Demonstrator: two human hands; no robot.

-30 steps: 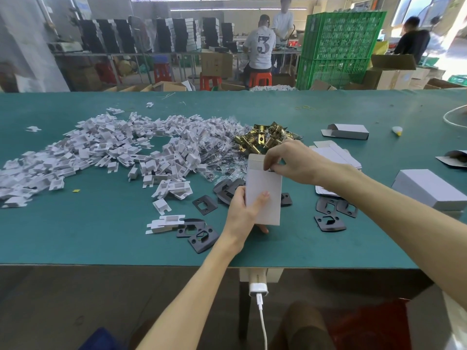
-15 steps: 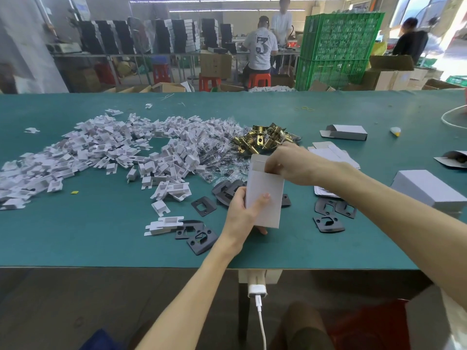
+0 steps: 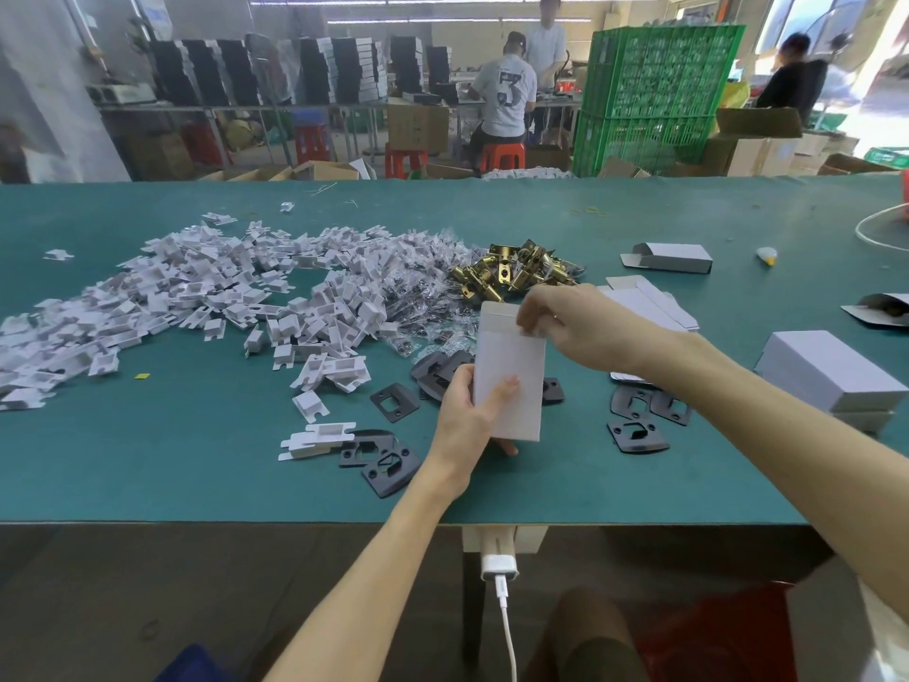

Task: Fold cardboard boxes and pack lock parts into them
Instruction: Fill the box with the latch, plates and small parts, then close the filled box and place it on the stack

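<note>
The left hand (image 3: 465,415) grips the lower half of a small white box (image 3: 511,371), thumb pressed across its front and fingers curled behind. The box stands upright just above the green table (image 3: 172,460). The right hand (image 3: 570,327) is bent over the box's top right corner and pinches the cardboard there. Exactly which tab it holds is hidden under the fingers.

Little has shifted over the last second. The left hand keeps the same grip and the box stays in the same spot over the table's near edge. The change is at the top, where the right hand has kept working at the opening. The top flap (image 3: 499,315) now stands up straight, with a fold line showing below it. That suggests the box is formed and the top end is being either opened or tucked shut. Whether anything is inside cannot be seen.

The parts to pack lie close by:
- Black plates (image 3: 386,462) lie just left of the left hand, with more under the right forearm.
- Brass latches (image 3: 511,273) sit in a heap just beyond the box.
- A wide spread of white inserts (image 3: 196,297) covers the left of the table.
- Flat box blanks (image 3: 654,307) lie behind the right hand.
- Closed white boxes (image 3: 826,371) are stacked at the right.
</note>
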